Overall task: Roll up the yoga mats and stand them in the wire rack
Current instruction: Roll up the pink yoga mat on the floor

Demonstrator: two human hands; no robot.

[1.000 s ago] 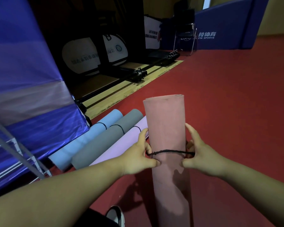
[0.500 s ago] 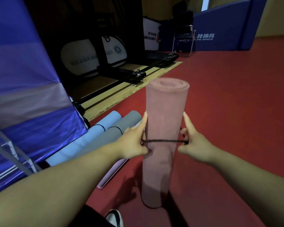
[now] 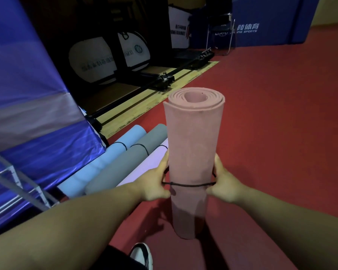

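Here pink mat (image 3: 192, 152) stands upright, coil-end up.

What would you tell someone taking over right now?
Left hand and right hand: both pinch the black cord around the pink mat, one on each side.
Pink mat: rolled, upright, bottom end on the red floor.
Blue mat, grey mat, lilac mat: rolled, corded, lying side by side on the floor at left.
Rack: only partly visible, far left.
Left: finish the cord, then stand all four mats in the rack.
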